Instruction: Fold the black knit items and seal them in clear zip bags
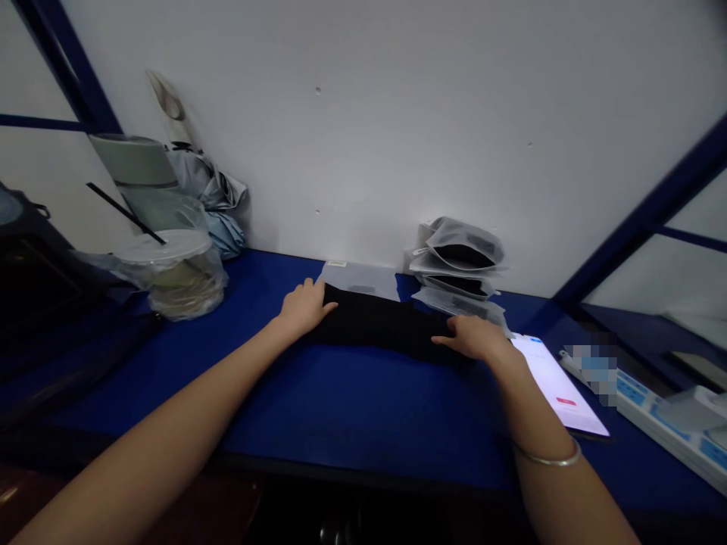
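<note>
Cloth (375, 324), likely flattened by left grip (305, 306) and right grip (469, 334) spread on its ends, parallels the surface's (363, 409) near edge.

No text readable. Phone screen (560, 382), right — blue mark, red button, print too small. White label (337, 263) on the far frosted bag (363, 280), illegible. Power strip (636, 401), far right — blue panels, lettering unclear, one patch pixelated.
</note>
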`<action>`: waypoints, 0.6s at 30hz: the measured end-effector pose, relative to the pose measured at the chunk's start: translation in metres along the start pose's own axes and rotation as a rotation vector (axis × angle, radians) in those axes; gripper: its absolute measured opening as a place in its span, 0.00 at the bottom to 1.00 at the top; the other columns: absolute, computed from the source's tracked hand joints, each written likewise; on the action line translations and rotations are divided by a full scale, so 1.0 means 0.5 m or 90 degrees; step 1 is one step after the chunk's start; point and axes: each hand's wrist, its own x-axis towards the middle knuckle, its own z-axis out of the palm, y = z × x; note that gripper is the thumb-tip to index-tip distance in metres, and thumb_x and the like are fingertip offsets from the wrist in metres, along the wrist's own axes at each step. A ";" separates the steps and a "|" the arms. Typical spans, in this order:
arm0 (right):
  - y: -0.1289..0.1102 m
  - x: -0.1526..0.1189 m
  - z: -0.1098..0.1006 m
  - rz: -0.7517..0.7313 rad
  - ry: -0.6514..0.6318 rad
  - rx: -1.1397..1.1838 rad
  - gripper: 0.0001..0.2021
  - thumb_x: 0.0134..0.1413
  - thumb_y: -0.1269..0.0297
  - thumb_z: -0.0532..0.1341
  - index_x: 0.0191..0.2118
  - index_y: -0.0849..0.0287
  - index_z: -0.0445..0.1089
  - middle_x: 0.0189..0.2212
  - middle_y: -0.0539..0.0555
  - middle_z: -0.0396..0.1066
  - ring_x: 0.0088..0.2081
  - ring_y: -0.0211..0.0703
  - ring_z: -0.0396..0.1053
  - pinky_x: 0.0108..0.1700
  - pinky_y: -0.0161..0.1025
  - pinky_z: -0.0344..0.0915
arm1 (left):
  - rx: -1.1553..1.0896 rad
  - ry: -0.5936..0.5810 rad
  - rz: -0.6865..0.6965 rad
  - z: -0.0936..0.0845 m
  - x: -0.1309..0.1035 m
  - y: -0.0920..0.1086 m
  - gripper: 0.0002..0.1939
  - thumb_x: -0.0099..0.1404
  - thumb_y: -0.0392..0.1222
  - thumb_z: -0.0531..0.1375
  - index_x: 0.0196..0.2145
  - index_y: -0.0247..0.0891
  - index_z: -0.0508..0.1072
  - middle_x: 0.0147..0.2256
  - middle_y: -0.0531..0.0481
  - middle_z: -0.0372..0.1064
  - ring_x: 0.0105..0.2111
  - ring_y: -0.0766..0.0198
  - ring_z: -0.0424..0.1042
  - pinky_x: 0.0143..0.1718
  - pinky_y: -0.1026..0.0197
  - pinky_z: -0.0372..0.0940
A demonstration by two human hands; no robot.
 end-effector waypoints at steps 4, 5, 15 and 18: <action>0.000 0.000 0.001 0.017 0.047 0.038 0.28 0.42 0.48 0.59 0.45 0.65 0.63 0.41 0.63 0.69 0.41 0.53 0.68 0.35 0.41 0.64 | 0.009 -0.041 -0.016 -0.014 -0.004 -0.002 0.24 0.60 0.51 0.52 0.46 0.27 0.61 0.44 0.30 0.62 0.41 0.43 0.66 0.36 0.52 0.61; 0.002 0.001 0.001 0.019 0.043 0.042 0.29 0.41 0.46 0.59 0.45 0.65 0.63 0.41 0.64 0.69 0.41 0.54 0.69 0.35 0.41 0.65 | 0.006 -0.054 -0.014 -0.016 -0.003 -0.004 0.24 0.60 0.51 0.52 0.46 0.27 0.61 0.43 0.30 0.63 0.41 0.43 0.66 0.36 0.52 0.61; 0.018 0.009 -0.003 -0.040 0.135 0.242 0.16 0.38 0.59 0.62 0.36 0.60 0.68 0.37 0.59 0.70 0.38 0.49 0.68 0.34 0.39 0.63 | -0.146 -0.157 -0.015 -0.007 0.039 -0.054 0.22 0.50 0.51 0.58 0.38 0.33 0.67 0.38 0.39 0.69 0.37 0.52 0.69 0.31 0.61 0.59; 0.009 0.005 -0.011 -0.022 0.189 0.413 0.12 0.36 0.69 0.60 0.34 0.58 0.66 0.31 0.52 0.69 0.30 0.40 0.66 0.29 0.35 0.60 | -0.184 -0.170 0.006 -0.012 0.038 -0.047 0.17 0.50 0.50 0.58 0.33 0.33 0.68 0.33 0.44 0.69 0.33 0.56 0.69 0.30 0.62 0.58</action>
